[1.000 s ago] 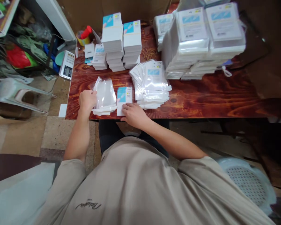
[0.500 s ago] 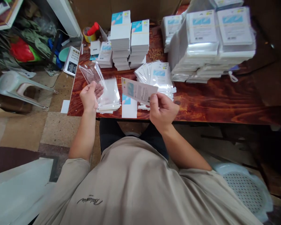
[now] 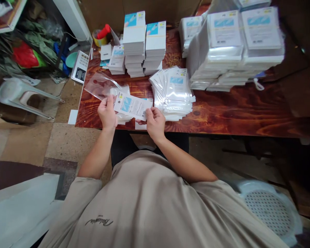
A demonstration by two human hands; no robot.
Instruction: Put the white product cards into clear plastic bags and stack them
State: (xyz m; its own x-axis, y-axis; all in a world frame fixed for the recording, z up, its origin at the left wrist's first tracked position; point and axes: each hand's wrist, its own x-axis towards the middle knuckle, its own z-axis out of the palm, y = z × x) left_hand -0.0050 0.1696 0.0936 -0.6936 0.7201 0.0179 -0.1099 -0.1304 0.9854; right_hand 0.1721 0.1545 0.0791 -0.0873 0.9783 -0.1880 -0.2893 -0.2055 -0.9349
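Note:
My right hand (image 3: 155, 123) pinches the lower right end of a printed card (image 3: 130, 106), white with a blue picture. The card's other end meets my left hand (image 3: 107, 111), which is closed on a clear plastic bag (image 3: 100, 84) stretching off to the upper left. Whether the card's end is inside the bag's mouth I cannot tell. Under the hands lie a pile of clear bags (image 3: 124, 90) and a partly covered card (image 3: 141, 126). A fanned pile of bagged cards (image 3: 177, 93) is right of my right hand.
Tall stacks of cards (image 3: 134, 41) stand at the back of the wooden table (image 3: 222, 113). Large stacks of bagged cards (image 3: 224, 38) rise at the back right. A red-and-yellow tape roll (image 3: 100, 36) is at the back left. A white stool (image 3: 18, 93) stands on the floor.
My right hand has moved left with the card, bringing it up to my left hand and the bag. The left hand has shifted slightly right, and the bag has tilted lower.

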